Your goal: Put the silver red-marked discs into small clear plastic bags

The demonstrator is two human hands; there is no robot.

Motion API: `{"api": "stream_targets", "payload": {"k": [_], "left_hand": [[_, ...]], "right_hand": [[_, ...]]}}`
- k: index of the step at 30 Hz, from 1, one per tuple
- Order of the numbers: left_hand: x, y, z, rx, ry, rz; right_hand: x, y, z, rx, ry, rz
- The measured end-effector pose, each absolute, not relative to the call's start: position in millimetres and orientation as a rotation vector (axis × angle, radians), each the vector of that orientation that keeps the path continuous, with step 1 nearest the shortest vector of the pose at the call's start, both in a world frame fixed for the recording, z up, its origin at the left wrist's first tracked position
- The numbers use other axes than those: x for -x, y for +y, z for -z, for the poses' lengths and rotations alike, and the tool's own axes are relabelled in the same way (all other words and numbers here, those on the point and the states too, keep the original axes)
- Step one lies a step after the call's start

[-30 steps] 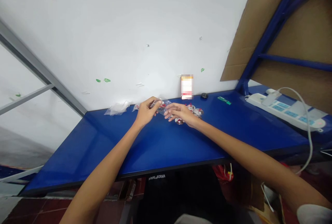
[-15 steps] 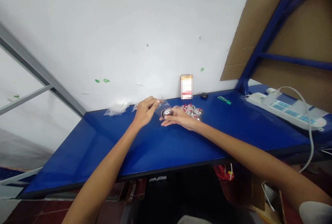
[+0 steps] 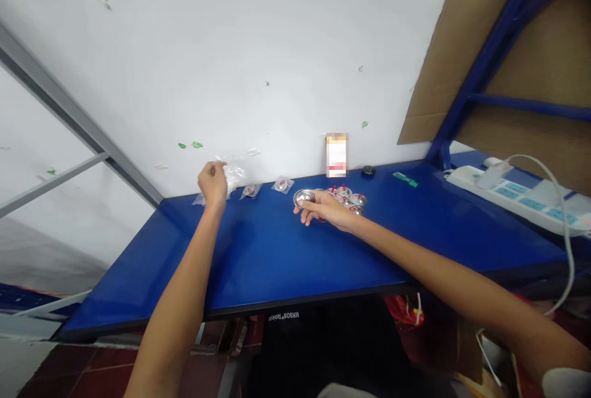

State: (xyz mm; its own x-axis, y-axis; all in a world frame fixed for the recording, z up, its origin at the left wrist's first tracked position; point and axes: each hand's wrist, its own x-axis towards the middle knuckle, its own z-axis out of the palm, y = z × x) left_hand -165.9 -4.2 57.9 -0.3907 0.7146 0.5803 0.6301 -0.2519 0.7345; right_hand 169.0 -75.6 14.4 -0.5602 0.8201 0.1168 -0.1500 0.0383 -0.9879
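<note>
Left of centre, our left hand (image 3: 213,183) is up near the wall, fingertips pinched on what looks like the edge of a clear bag (image 3: 236,171); more clear film (image 3: 199,199) lies below it at the back of the desk (image 3: 268,256). Moving right: one bagged disc (image 3: 250,191), then a second bagged disc (image 3: 282,184), apart, both by the wall. Mid-frame, our right hand (image 3: 325,208) has thumb and fingers clamped on a shiny metal disc (image 3: 304,199), held above the desk, left edge sticking out past the fingertips. Loose discs with red bits (image 3: 344,192) sit just beyond that hand. Further right: an upright box (image 3: 337,157), black item (image 3: 368,170), green item (image 3: 406,179), power strip (image 3: 519,198). Handling-wise, we'd hold the disc by its rim, steady and clear of the loose discs, and grip the bag at one edge; thin film probably clings and creases easily.
</note>
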Motion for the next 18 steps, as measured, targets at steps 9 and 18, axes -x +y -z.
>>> {"api": "stream_targets", "payload": {"k": [9,18], "left_hand": [[227,-3,-29,-1.796,2.737,-0.933],[130,-23,-61,-2.101,1.559,-1.286]], "right_hand": [[-171,-77,-17,0.728,-1.563,-1.589],[-172,-70,-14,0.624,-1.339,-1.809]]}}
